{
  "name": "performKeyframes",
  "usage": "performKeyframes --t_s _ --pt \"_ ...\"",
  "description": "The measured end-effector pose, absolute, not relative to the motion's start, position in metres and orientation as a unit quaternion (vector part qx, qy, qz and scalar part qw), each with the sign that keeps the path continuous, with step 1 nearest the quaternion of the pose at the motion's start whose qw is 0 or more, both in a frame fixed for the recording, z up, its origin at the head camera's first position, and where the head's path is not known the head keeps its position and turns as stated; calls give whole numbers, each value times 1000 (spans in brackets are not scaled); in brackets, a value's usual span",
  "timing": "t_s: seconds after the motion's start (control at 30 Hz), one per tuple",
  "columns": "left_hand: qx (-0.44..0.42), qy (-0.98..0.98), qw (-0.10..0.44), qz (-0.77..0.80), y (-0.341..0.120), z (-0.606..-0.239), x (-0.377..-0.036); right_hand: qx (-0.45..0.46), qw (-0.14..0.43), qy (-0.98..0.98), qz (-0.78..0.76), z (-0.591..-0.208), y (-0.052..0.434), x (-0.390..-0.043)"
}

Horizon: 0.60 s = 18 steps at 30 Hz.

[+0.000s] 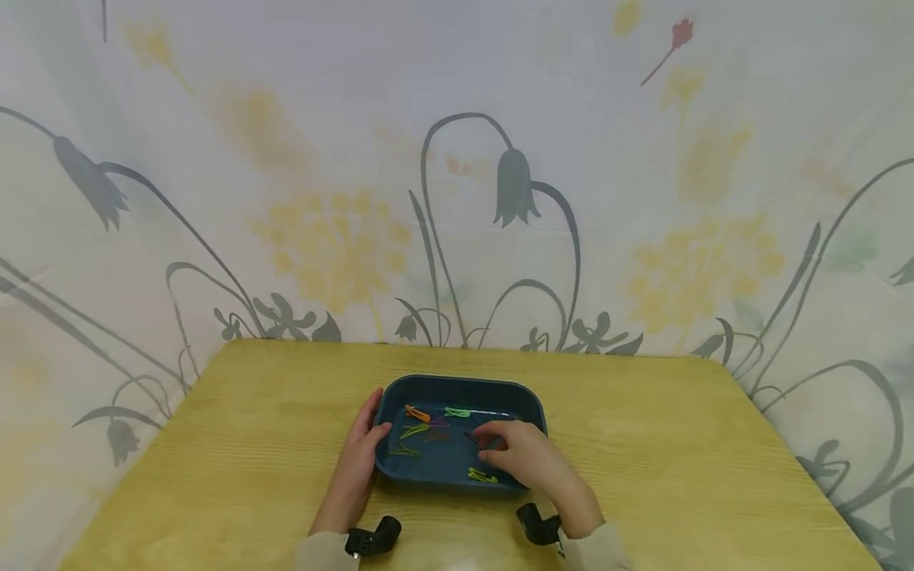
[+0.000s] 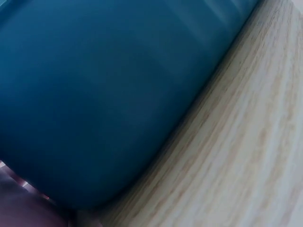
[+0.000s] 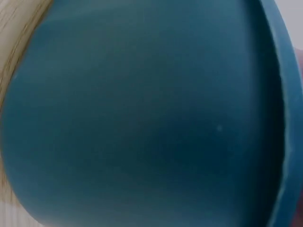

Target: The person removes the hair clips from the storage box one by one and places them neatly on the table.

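Note:
A dark blue rectangular tray (image 1: 446, 477) with rounded corners lies on the table in the head view. My left hand (image 1: 362, 444) grips its left side, thumb over the rim and fingers along the outer wall. Over the right part of the tray, my right hand (image 1: 524, 452) has bent fingers, and a small dark piece (image 1: 470, 436) shows at its fingertips. Inside lie small thin looped pieces: an orange one (image 1: 417, 413), a green one (image 1: 458, 412), a yellow-green one (image 1: 482, 476), and several others. Both wrist views show mostly the tray's outer wall (image 2: 104, 94).
The yellowish wood-grain table (image 1: 657, 444) extends on both sides of the tray. Behind it hangs a pale cloth (image 1: 464, 238) printed with flowers. A black wrist camera (image 1: 374, 537) sits on the left wrist and another black camera (image 1: 537, 524) on the right.

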State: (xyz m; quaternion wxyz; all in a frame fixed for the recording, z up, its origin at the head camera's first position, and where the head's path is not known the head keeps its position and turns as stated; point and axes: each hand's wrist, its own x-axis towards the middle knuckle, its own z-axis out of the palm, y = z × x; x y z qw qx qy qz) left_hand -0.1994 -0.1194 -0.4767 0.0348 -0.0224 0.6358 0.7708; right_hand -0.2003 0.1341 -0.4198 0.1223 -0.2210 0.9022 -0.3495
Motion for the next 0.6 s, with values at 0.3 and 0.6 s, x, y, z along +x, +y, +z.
performKeyframes --t_s 0.3,0.6 --pt "0 648 51 760 -123 -480 -196 -253 126 910 -304 -425 129 -201" --pt "-6 632 57 773 -119 -484 -197 -267 140 907 -293 -430 130 -201"
